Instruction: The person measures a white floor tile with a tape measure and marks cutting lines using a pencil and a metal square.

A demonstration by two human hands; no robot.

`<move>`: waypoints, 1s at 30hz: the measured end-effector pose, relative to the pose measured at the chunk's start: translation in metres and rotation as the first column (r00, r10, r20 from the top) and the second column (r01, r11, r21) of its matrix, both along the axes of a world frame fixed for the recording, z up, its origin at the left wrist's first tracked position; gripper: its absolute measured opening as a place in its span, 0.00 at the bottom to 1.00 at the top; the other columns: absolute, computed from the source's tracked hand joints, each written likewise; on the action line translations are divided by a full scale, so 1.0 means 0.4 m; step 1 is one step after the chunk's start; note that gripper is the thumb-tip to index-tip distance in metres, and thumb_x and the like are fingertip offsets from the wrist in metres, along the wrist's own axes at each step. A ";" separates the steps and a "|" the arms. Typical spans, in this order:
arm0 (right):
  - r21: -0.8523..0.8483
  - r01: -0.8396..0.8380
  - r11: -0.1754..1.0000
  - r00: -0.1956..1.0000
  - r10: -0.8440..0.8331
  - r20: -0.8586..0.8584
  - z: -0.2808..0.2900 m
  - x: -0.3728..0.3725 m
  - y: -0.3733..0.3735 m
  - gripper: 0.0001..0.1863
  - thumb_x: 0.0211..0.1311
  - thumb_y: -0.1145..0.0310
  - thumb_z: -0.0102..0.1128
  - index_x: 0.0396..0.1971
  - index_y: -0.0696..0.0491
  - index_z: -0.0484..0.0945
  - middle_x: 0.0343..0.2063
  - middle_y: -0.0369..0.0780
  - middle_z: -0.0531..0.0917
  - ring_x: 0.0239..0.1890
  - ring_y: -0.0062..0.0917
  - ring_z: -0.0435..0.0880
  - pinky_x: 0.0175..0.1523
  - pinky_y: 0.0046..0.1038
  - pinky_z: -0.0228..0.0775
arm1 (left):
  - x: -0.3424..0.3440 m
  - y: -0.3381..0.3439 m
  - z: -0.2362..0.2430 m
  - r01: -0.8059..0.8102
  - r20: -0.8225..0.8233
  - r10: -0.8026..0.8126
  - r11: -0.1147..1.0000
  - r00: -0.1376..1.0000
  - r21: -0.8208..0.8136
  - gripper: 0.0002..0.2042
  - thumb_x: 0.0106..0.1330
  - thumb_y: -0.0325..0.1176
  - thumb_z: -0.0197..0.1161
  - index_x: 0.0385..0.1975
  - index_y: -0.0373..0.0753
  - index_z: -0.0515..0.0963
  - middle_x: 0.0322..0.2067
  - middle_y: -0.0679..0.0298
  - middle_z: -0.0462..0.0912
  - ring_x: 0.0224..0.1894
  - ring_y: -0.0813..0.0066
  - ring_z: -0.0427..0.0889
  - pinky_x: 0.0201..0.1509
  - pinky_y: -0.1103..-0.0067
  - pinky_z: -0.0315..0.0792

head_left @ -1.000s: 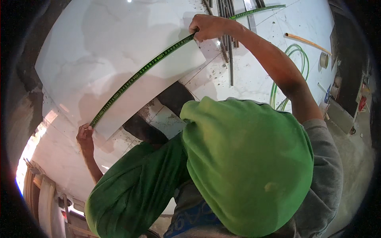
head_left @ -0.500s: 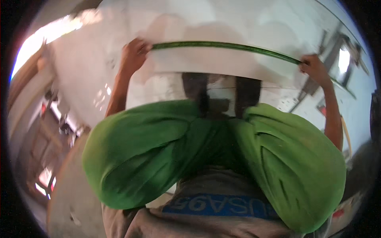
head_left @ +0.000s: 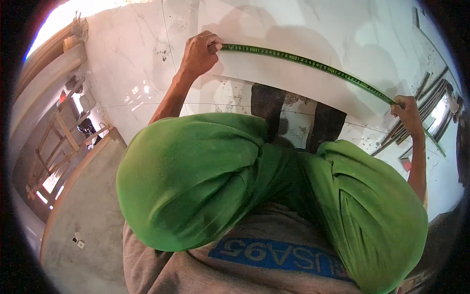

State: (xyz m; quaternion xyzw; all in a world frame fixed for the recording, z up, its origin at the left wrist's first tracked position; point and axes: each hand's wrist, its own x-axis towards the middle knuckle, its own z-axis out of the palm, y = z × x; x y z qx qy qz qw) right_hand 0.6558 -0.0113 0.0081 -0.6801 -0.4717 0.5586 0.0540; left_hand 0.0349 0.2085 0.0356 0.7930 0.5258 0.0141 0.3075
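A green tape measure [head_left: 301, 61] stretches across a large white marbled panel [head_left: 313, 29]. My left hand [head_left: 200, 53] pinches the tape at the upper middle of the view, near the panel's left part. Farther right and lower, my right hand [head_left: 406, 111] grips the tape between thumb and fingers, and more of it runs on beyond that hand to the lower right. My dark feet [head_left: 327, 126] show just below the panel's near edge, under my bent green-clad knees.
Dark metal bars [head_left: 424, 88] lie at the right on the tiled floor [head_left: 122, 78], which has scattered debris. At left are wooden frames [head_left: 63, 132] and a curved concrete ledge [head_left: 83, 206] with a small white object [head_left: 80, 243] on it. Bright openings light the left rim.
The view has turned sharply since a second ago: the tape, which rose to the right, now slopes down to the right. Both hands still hold it, higher on the left, lower on the right.
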 end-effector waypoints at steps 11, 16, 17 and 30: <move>-0.019 -0.043 0.999 0.998 0.044 0.044 0.017 -0.007 0.009 0.10 0.63 0.72 0.61 0.23 0.62 0.79 0.20 0.37 0.80 0.25 0.18 0.77 0.35 0.28 0.70 | -0.004 -0.011 -0.018 0.001 -0.051 0.002 0.999 0.999 0.048 0.07 0.67 0.20 0.67 0.42 0.36 0.86 0.41 0.59 0.89 0.37 0.66 0.87 0.44 0.70 0.81; -0.003 -0.029 1.000 0.999 0.029 0.035 0.016 -0.007 0.002 0.09 0.63 0.72 0.61 0.24 0.61 0.79 0.20 0.36 0.81 0.27 0.19 0.78 0.36 0.28 0.71 | -0.011 -0.034 -0.016 0.013 -0.045 -0.010 0.998 0.999 0.068 0.07 0.67 0.20 0.67 0.42 0.36 0.87 0.40 0.59 0.89 0.37 0.66 0.88 0.45 0.70 0.82; -0.014 -0.019 1.000 0.999 0.019 0.034 0.017 -0.005 0.001 0.10 0.63 0.72 0.61 0.24 0.61 0.79 0.20 0.36 0.81 0.27 0.19 0.79 0.36 0.28 0.72 | -0.011 -0.024 -0.013 0.016 -0.043 -0.012 0.997 0.999 0.079 0.07 0.67 0.20 0.67 0.42 0.36 0.87 0.40 0.59 0.89 0.37 0.66 0.88 0.45 0.70 0.82; 0.083 -0.076 0.994 0.992 0.067 0.109 -0.001 0.000 -0.012 0.09 0.65 0.71 0.61 0.26 0.60 0.81 0.21 0.35 0.81 0.27 0.18 0.78 0.36 0.27 0.71 | 0.008 -0.020 -0.008 -0.002 -0.036 0.004 0.999 0.999 0.052 0.07 0.65 0.18 0.65 0.38 0.35 0.85 0.40 0.60 0.89 0.39 0.64 0.88 0.45 0.69 0.81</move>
